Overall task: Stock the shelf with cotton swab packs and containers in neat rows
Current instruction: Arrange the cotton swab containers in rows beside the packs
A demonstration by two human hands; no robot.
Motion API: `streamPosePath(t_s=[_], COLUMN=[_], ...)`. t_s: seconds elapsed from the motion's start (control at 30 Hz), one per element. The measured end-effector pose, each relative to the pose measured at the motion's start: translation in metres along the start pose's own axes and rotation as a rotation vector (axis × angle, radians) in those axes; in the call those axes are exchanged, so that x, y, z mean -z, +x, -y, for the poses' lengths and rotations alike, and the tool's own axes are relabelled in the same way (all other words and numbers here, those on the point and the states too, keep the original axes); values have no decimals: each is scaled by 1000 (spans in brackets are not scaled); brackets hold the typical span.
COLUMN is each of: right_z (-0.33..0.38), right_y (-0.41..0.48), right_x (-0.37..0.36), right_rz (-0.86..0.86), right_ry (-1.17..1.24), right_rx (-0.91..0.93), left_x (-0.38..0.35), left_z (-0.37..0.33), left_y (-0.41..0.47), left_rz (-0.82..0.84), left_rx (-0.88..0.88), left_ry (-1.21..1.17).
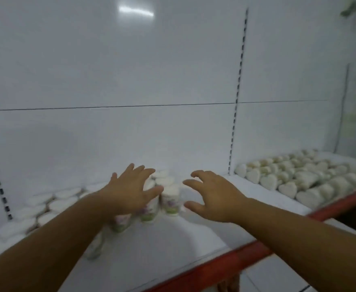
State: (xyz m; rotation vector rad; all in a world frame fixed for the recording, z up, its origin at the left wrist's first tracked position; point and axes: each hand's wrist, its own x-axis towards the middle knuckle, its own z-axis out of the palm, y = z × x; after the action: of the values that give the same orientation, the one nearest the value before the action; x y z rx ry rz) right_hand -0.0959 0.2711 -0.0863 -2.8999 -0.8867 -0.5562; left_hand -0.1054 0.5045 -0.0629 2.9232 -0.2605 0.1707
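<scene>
Several round cotton swab containers (170, 200) with white lids and flowered labels stand in a row running back across the white shelf (173, 245). My left hand (130, 189) hovers over the left side of this row with fingers spread, holding nothing. My right hand (213, 197) is just right of the row, fingers loosely bent and apart, also holding nothing. I cannot tell whether either hand touches a container. More containers (120, 223) stand partly hidden under my left forearm. The picture is blurred.
Heart-shaped white containers (52, 204) fill the shelf at the left. A larger block of heart-shaped containers (299, 178) covers the neighbouring shelf section at the right. A red strip (246, 256) edges the shelf front. A slotted upright (236, 98) divides the white back panel.
</scene>
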Motion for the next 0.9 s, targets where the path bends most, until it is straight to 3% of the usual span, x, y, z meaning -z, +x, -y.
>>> streamPosePath(t_s=[0.07,0.13,0.23,0.4,0.63,0.9], right_z=[-68,-133,-210,-305,-418,-547], right_y=[-18,-45,-88,-155,-214,-183], right_x=[16,29,45,72,71,65], right_rz=[164,239,219,209,174,185], right_ry=[-183,-268,-226,-222,-147,-217], right_rx=[-104,-216,-346,-411,-539,-507], left_x=[2,-2,-19,-57,-98,-144], left_z=[-53,-109,-200,-332,-437,-496], left_y=[37,69,112,156,244,371], left_rz=[150,164,102,155,278,337], left_rx=[-72,-129,-219,-383,-516,-517], left_ry=[-42,-36,26,65,23,-172])
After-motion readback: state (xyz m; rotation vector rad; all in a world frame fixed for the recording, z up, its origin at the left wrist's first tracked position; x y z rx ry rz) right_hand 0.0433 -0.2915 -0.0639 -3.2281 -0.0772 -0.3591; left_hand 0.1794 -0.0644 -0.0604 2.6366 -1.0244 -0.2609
